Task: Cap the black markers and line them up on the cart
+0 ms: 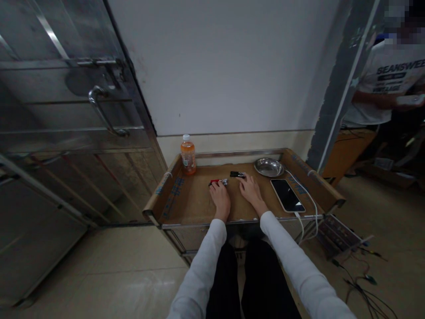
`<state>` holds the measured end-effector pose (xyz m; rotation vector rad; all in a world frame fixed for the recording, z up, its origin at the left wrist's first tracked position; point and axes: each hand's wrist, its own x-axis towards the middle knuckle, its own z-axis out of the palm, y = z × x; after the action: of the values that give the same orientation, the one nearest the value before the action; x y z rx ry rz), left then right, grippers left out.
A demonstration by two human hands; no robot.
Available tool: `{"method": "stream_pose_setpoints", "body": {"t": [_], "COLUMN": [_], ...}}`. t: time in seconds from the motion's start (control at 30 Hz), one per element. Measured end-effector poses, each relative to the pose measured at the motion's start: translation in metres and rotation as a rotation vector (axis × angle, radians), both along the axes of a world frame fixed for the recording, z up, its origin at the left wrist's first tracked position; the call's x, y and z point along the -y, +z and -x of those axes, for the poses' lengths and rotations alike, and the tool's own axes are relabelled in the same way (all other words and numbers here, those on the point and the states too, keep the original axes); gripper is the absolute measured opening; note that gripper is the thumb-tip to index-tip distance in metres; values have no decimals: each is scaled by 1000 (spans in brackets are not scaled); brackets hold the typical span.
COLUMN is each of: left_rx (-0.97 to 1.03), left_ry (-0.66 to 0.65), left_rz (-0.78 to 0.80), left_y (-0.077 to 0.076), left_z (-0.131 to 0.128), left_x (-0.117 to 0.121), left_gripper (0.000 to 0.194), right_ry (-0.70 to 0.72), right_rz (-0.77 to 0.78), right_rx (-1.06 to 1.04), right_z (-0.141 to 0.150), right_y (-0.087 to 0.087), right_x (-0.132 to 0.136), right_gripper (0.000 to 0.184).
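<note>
On the cardboard-lined top of a metal cart (194, 204), my left hand (219, 197) rests with its fingers spread over small red and black pieces with silver metal ends (215, 181). The fingertips touch the near side of these pieces. My right hand (250, 189) lies to the right, fingers stretched out. Its index finger reaches the silver ends of a small group of black pieces (235, 174), lying side by side. Both groups are too small to name exactly. Neither hand lifts anything off the cardboard.
An orange drink bottle (188, 155) stands at the back left. At the right are a round metal dish (268, 167) and a phone (287, 196) with a white cable (307, 192). Wires (365, 283) lie on the floor. A person (388, 88) stands beyond the wall edge.
</note>
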<state>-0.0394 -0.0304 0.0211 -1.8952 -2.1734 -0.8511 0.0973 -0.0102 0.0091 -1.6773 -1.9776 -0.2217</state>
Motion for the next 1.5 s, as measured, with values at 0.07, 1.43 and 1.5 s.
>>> {"method": "stream_pose_setpoints", "body": {"t": [0.07, 1.43, 1.5], "left_rx": [17, 89, 95], "left_ry": [-3, -608, -580], "left_rz": [16, 13, 15], "left_y": [1, -19, -19], "left_z": [0, -27, -27], "left_x": [-1, -47, -47], "left_gripper": [32, 15, 15], "right_ry": [-2, -196, -204], "right_rz": [12, 50, 47], "right_rx": [17, 70, 75], "right_z": [2, 0, 0], "right_y": [0, -1, 0], "right_x": [-8, 4, 6], "right_gripper": [38, 22, 22]}}
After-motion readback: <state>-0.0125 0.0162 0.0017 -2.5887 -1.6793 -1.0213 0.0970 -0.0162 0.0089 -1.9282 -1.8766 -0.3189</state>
